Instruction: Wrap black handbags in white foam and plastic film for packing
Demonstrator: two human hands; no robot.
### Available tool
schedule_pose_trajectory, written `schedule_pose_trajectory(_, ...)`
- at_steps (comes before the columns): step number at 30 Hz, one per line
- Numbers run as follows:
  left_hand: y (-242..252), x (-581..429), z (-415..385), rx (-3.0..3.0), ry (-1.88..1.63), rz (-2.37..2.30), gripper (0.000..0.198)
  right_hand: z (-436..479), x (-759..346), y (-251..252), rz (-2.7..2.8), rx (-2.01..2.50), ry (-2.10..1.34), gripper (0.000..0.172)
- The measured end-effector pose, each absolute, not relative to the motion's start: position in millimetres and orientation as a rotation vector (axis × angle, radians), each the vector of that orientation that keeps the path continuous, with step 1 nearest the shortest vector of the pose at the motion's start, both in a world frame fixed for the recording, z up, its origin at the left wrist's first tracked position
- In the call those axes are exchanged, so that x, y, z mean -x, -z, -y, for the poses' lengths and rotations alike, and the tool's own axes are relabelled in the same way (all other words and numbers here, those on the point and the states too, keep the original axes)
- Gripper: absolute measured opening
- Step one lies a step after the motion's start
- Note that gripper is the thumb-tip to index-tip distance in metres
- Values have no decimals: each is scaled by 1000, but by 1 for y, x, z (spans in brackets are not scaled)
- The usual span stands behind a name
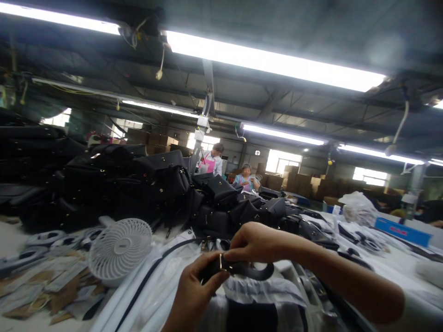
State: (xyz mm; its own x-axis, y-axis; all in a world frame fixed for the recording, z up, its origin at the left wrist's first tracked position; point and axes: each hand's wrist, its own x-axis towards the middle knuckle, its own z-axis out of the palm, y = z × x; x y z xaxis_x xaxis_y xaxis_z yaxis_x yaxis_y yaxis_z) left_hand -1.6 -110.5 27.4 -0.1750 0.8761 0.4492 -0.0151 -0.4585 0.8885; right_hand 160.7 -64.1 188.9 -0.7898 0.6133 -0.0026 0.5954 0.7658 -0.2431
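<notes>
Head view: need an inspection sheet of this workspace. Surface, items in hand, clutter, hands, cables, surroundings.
Surface: white table, largely covered.
Items in hand: black strap with a gold buckle.
Clutter: fan, paper scraps, piled black bags.
Hands: left hand pinches the strap at the buckle; right hand is at it too, grip partly hidden.
Cables: cord hanging near a ceiling light.
Surroundings: cartons and people beyond the bags; lights lit.
</notes>
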Motion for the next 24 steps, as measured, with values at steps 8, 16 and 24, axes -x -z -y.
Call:
schedule_pose_trajectory(8, -25, 19, 115, -1215, -1802, -1027, 40, 74, -160, -178, 2596, 608, -133, 84)
schedule_pose_trajectory(16, -17, 20, 116, -1151, -1908, -931, 41, 66, -150, -126, 1698, 600, -1427, 91)
schedule_pose_trajectory(24, -8, 31, 118, -1450, -1962, -1262, 34, 76, -135, -100, 2151, 568, -1002, 22)
